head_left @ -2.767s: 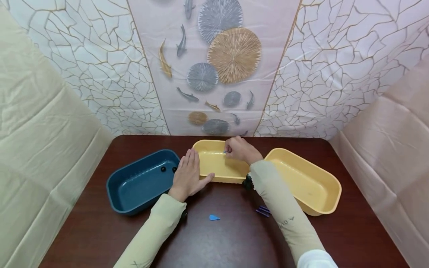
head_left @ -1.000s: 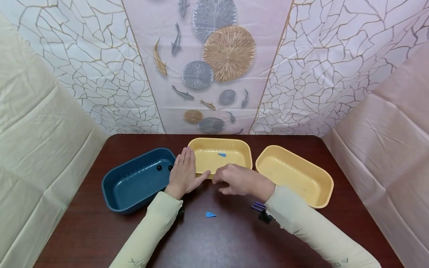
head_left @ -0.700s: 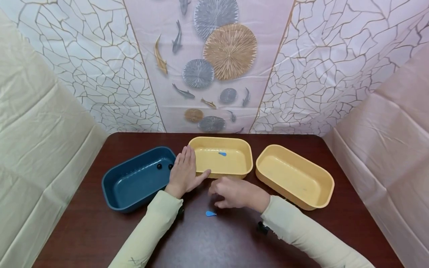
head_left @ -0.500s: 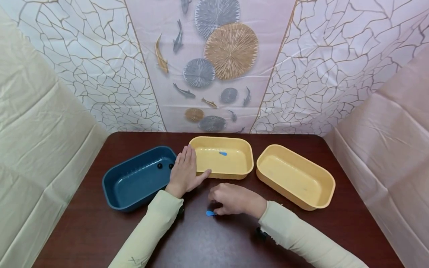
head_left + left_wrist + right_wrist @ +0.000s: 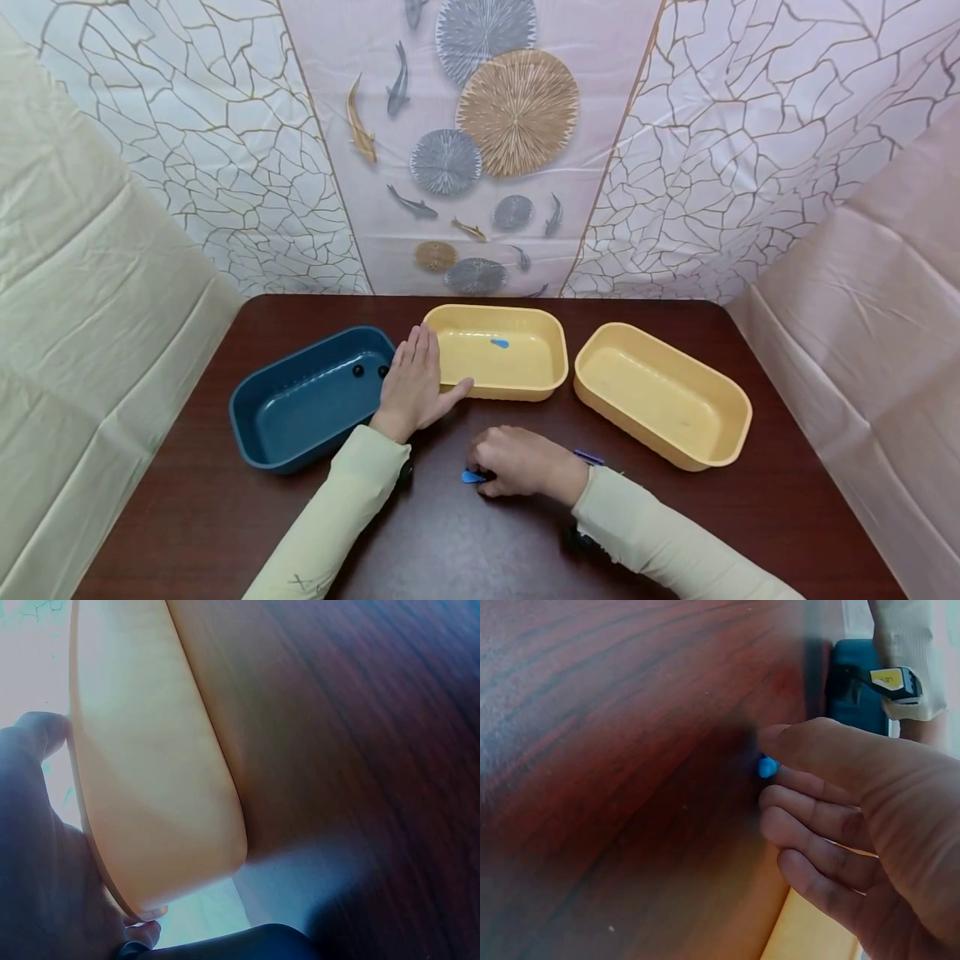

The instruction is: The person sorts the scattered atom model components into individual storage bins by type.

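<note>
My right hand (image 5: 521, 462) is low over the table, fingers curled. Its thumb and forefinger pinch the narrow end of a flat blue teardrop-shaped piece (image 5: 472, 477) that looks like an uninflated balloon. The right wrist view shows the blue end (image 5: 767, 766) between those fingertips. Straight-fingered, my left hand (image 5: 412, 387) rests along the left end of the middle yellow tub (image 5: 498, 393), thumb at the front rim. In the left wrist view that hand (image 5: 45, 825) lies against the tub's rim. A second blue teardrop piece (image 5: 500, 343) lies inside this tub.
Left of it is a dark blue tub (image 5: 300, 412) with black balls (image 5: 358, 371), one partly behind my left fingers. Another yellow tub (image 5: 663, 396) sits angled at the right. Thin purple sticks (image 5: 588, 457) lie beyond my right wrist, mostly hidden.
My right hand let go of one blue piece inside the middle tub, then came back towards me and down to the other on the table. My left hand has stayed put.
</note>
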Action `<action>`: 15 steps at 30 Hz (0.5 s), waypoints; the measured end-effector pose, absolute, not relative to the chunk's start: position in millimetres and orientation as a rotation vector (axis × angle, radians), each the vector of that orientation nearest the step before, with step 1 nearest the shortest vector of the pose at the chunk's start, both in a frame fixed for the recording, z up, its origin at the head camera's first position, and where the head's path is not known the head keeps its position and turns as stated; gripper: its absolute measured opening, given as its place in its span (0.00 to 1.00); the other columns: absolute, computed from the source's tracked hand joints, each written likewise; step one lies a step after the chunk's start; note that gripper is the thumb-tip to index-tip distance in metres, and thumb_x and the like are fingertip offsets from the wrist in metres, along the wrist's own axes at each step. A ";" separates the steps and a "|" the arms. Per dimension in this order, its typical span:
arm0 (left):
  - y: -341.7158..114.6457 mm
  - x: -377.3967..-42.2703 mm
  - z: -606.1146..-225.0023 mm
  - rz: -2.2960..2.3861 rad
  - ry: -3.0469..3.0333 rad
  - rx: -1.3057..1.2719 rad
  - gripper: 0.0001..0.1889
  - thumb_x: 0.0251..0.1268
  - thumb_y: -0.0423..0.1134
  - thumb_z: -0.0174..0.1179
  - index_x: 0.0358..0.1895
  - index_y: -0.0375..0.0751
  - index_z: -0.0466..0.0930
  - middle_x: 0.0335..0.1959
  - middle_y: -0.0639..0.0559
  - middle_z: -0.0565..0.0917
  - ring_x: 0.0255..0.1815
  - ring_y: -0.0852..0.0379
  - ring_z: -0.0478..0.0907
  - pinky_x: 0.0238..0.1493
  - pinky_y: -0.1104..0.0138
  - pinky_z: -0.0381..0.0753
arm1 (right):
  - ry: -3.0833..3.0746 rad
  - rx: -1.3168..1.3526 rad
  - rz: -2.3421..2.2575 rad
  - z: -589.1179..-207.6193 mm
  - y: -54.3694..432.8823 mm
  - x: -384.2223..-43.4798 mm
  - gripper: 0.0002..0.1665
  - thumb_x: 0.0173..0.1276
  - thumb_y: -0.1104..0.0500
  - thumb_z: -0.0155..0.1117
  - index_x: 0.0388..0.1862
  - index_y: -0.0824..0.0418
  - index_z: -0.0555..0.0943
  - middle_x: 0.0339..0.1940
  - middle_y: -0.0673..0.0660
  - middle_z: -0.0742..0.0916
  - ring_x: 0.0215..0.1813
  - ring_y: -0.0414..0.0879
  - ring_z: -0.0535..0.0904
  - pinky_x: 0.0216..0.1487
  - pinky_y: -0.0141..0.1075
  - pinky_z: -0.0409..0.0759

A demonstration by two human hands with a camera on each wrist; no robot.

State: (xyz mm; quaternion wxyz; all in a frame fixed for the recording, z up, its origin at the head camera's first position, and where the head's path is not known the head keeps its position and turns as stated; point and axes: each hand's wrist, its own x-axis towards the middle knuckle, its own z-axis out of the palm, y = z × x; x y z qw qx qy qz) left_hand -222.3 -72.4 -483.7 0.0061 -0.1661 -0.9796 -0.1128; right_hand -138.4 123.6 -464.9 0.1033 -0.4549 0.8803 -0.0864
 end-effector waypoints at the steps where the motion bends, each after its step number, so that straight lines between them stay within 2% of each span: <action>1: -72.3 -222.5 -483.8 -0.354 -3.068 -0.519 0.58 0.72 0.76 0.44 0.86 0.30 0.42 0.89 0.36 0.47 0.90 0.39 0.42 0.89 0.48 0.46 | 2.602 -1.344 -0.250 -466.4 123.3 -138.3 0.09 0.63 0.57 0.79 0.27 0.54 0.86 0.27 0.45 0.86 0.28 0.30 0.72 0.31 0.23 0.73; 8: -71.7 -222.1 -482.7 -0.365 -3.074 -0.525 0.58 0.73 0.76 0.44 0.86 0.30 0.42 0.89 0.36 0.46 0.91 0.40 0.41 0.89 0.48 0.45 | 2.620 -1.325 -0.285 -471.7 121.7 -139.3 0.12 0.65 0.58 0.78 0.24 0.52 0.85 0.24 0.44 0.84 0.26 0.30 0.71 0.30 0.22 0.72; 15: -72.5 -221.5 -482.3 -0.367 -3.071 -0.523 0.58 0.73 0.76 0.44 0.86 0.30 0.42 0.89 0.36 0.46 0.91 0.40 0.41 0.89 0.48 0.45 | 2.689 -1.398 -0.235 -476.2 120.3 -137.8 0.09 0.58 0.60 0.78 0.23 0.51 0.85 0.26 0.43 0.86 0.26 0.30 0.76 0.29 0.23 0.76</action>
